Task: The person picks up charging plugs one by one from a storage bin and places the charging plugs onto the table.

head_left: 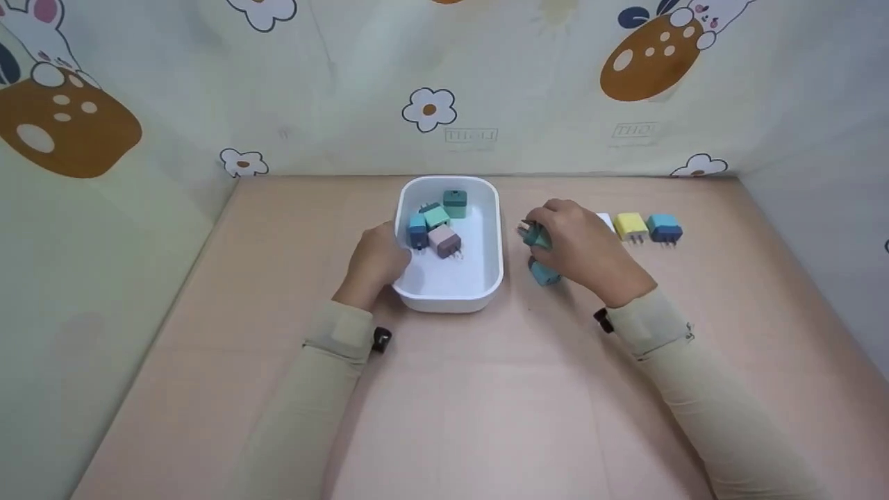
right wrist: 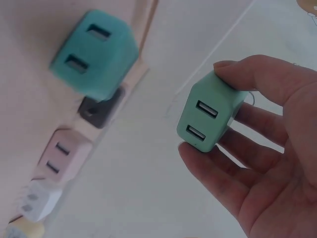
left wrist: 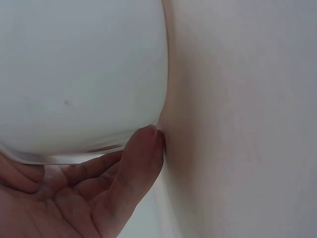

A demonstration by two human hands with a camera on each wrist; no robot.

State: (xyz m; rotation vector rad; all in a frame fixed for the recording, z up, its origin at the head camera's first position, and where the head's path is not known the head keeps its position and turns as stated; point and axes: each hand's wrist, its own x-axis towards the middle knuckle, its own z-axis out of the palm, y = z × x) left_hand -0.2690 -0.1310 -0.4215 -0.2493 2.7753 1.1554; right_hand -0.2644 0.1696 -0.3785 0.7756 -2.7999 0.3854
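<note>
- Fingers of the left hand (head_left: 375,260) bent round tub's side, thumb near a corner.
- Tub (head_left: 479,271): white, smooth, rounded corners. Four inside, boxy two-tone shells: blue plug (head_left: 417,230), mint plug (head_left: 436,216), mauve plug (head_left: 445,242), deep-green plug (head_left: 455,202).
- Green plug (right wrist: 203,119): outside tub, raised, prongs leftward in head view, two slots; pinched by right hand (head_left: 587,243), thumb and fingers.
- Teal plug (head_left: 544,271): on matte pinkish table (head_left: 486,403), just below that hand.
- Others left outside: dark piece (right wrist: 101,106) (blurred, type unclear), pink plug (right wrist: 67,154), white plug (right wrist: 39,201), yellow plug (head_left: 630,226), navy plug (head_left: 665,229).
</note>
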